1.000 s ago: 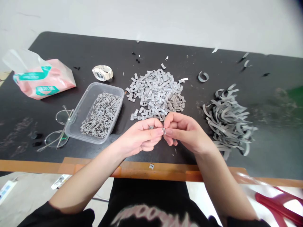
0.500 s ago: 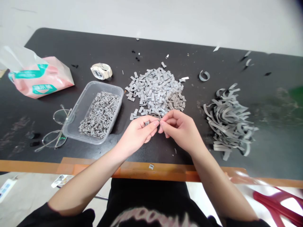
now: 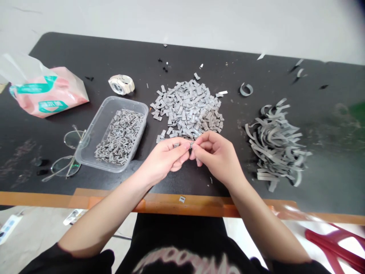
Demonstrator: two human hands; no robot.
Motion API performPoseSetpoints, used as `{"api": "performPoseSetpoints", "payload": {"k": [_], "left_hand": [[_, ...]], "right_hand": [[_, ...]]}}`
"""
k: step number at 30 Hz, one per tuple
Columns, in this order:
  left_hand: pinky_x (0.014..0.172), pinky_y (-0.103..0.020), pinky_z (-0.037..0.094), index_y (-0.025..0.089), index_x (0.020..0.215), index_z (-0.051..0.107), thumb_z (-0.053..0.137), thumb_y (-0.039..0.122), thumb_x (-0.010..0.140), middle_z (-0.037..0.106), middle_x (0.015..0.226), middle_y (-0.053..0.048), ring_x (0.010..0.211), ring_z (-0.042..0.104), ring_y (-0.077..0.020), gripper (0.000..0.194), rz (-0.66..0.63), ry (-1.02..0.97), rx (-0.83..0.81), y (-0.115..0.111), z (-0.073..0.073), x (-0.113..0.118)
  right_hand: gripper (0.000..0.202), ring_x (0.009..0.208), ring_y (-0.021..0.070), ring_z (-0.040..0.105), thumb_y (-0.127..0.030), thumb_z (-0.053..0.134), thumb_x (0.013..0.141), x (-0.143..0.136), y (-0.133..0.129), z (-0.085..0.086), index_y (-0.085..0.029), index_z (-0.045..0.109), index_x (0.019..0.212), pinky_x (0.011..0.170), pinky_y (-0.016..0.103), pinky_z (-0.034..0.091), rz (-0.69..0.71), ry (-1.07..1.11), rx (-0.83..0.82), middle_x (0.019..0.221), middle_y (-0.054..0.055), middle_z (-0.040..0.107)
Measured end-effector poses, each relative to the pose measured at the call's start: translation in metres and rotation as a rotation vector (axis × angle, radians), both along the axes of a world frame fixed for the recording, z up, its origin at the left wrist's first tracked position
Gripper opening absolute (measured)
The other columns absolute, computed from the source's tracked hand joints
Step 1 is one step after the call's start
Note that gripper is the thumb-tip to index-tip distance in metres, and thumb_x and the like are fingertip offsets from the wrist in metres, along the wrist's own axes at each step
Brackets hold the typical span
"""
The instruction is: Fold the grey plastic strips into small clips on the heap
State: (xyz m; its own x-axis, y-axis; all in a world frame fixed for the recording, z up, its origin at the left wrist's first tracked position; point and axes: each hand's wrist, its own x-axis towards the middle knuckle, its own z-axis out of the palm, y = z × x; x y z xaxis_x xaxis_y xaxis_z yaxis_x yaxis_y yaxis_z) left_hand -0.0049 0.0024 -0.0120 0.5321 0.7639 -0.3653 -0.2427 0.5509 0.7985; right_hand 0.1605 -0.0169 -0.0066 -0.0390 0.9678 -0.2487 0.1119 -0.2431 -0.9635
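Note:
Just in front of a pile of small grey folded strap pieces (image 3: 189, 106), my two hands meet with the fingertips pinched. My left hand (image 3: 167, 156) is closed on small grey buckles; one buckle (image 3: 176, 145) shows between its thumb and curled fingers. A tiny grey piece (image 3: 191, 145) sits where both hands' fingertips come together, mostly hidden. My right hand (image 3: 216, 156) pinches at it with thumb and forefinger, and its hold is too small to make out. To the left, a clear plastic tub (image 3: 95, 125) contains many similar grey buckles (image 3: 119, 137).
Loose grey curved strips (image 3: 276, 144) are heaped at the right, a single curled strip (image 3: 246, 90) behind them. On the left are a white watch (image 3: 121, 84), glasses (image 3: 64, 165) and a tissue pack (image 3: 54, 93). One buckle (image 3: 182, 199) lies on the wooden front edge (image 3: 114, 194).
Both hands stay together in nearly the same spot, with slight finger movement. A little more of the grey piece shows between the fingertips. The whole view has shifted slightly.

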Motion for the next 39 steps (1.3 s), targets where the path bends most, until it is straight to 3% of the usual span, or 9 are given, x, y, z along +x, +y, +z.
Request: {"api": "performPoseSetpoints", "payload": {"k": [3,14,19,22,27,32,39], "left_hand": [[0.038,-0.015,0.014,0.012,0.077,0.064,0.070,0.038,0.090,0.044,0.054,0.007,0.042,0.022,-0.0001,0.030,0.004,-0.004,-0.010,0.000,-0.001,0.001],[0.040,-0.015,0.022,0.016,0.081,0.058,0.071,0.038,0.089,0.047,0.052,0.008,0.042,0.032,-0.0032,0.027,0.041,0.099,0.120,-0.004,-0.002,0.004],[0.041,-0.016,0.024,0.015,0.077,0.059,0.067,0.039,0.093,0.049,0.053,0.007,0.043,0.035,-0.0038,0.029,0.004,0.165,0.193,-0.003,0.001,0.003],[0.041,-0.016,0.024,0.015,0.080,0.059,0.067,0.038,0.092,0.052,0.057,0.006,0.043,0.034,-0.0034,0.027,0.060,0.143,0.183,-0.003,0.003,0.002],[0.041,-0.015,0.024,0.016,0.087,0.058,0.066,0.035,0.093,0.049,0.055,0.008,0.043,0.033,-0.0032,0.022,0.110,0.132,0.163,-0.004,0.002,0.001],[0.041,-0.014,0.025,0.016,0.086,0.056,0.068,0.038,0.092,0.049,0.055,0.008,0.045,0.035,-0.0034,0.026,0.073,0.142,0.176,-0.005,0.002,0.002],[0.040,-0.014,0.020,0.016,0.083,0.058,0.075,0.039,0.087,0.047,0.053,0.009,0.042,0.029,-0.0020,0.029,0.084,0.023,0.044,-0.004,0.004,0.003]], "right_hand": [[0.012,0.046,0.0085,0.059,-0.021,0.069,0.075,0.000,0.000,0.002,-0.020,0.057,0.076,0.048,0.019,0.043,0.003,0.037,-0.022,0.058,-0.005,0.068],[0.010,0.049,0.0097,0.056,-0.022,0.067,0.078,0.000,-0.004,0.001,-0.020,0.058,0.076,0.052,0.023,0.042,-0.012,-0.149,0.051,0.059,-0.003,0.066],[0.010,0.052,0.0096,0.059,-0.022,0.068,0.084,0.004,0.000,-0.002,-0.020,0.059,0.081,0.054,0.023,0.046,0.088,0.038,0.011,0.064,-0.003,0.068],[0.009,0.061,0.0103,0.061,-0.028,0.066,0.091,0.009,0.005,-0.002,-0.019,0.065,0.088,0.061,0.024,0.050,0.152,0.173,0.081,0.071,-0.002,0.069],[0.008,0.077,0.0124,0.066,-0.026,0.073,0.088,0.013,0.008,-0.003,-0.022,0.077,0.095,0.074,0.026,0.053,0.106,0.087,0.136,0.087,0.000,0.074],[0.007,0.075,0.0138,0.065,-0.026,0.075,0.085,0.010,0.006,-0.005,-0.022,0.075,0.091,0.070,0.027,0.053,0.058,0.070,0.151,0.084,0.000,0.073],[0.008,0.071,0.0124,0.064,-0.026,0.077,0.084,0.012,0.008,0.000,-0.023,0.076,0.092,0.063,0.024,0.052,0.051,0.103,0.130,0.083,0.000,0.073]]}}
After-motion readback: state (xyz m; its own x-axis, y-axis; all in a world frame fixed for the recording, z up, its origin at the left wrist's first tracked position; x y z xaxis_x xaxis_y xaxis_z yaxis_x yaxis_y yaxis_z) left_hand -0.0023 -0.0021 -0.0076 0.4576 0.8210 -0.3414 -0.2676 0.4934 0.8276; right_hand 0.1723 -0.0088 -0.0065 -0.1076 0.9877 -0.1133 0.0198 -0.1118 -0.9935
